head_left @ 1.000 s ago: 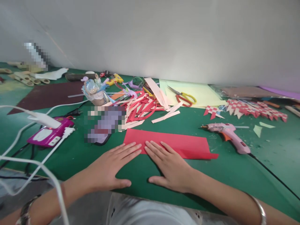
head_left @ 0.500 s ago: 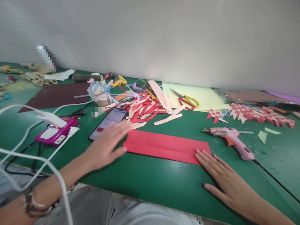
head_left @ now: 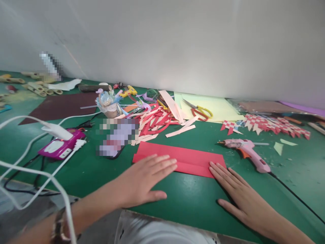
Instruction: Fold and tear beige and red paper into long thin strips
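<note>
A folded sheet of red paper (head_left: 188,158) lies flat on the green table in front of me, its near edge showing a fold. My left hand (head_left: 149,178) rests over the paper's left and middle part, palm down, fingers stretched out and thumb apart. At the right end, the fingertips of my right hand (head_left: 236,189) press on the paper, with that hand flat and its thumb spread. Just beyond my right hand lies a pink glue gun (head_left: 250,152), its nozzle pointing left.
Behind the paper are a heap of red and pale paper strips (head_left: 158,118) and scissors (head_left: 199,110) on pale yellow sheets (head_left: 220,106). Woven checkered pieces (head_left: 276,125) lie at right. A phone (head_left: 118,137) and a purple power strip (head_left: 62,144) with white cables are at left.
My left hand has moved right and nearer to me, from the paper's left end beside the phone onto its near edge. My right hand stays at the right end.
</note>
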The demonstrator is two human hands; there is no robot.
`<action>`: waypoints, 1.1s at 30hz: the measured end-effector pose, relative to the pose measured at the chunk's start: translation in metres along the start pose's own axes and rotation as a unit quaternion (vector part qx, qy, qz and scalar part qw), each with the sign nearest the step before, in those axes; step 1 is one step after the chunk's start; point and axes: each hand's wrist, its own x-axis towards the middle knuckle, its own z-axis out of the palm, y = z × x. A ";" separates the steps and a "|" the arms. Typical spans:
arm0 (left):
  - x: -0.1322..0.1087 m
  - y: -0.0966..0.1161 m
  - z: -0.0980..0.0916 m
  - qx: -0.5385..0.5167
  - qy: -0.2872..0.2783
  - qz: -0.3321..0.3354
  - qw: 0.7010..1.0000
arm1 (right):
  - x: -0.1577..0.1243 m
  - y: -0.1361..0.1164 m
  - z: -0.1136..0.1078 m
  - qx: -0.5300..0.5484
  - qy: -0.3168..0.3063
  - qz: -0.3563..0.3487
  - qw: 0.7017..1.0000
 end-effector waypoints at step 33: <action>0.028 -0.015 0.032 -0.013 0.039 -0.171 0.984 | 0.113 -0.041 -0.006 0.170 0.039 0.072 0.982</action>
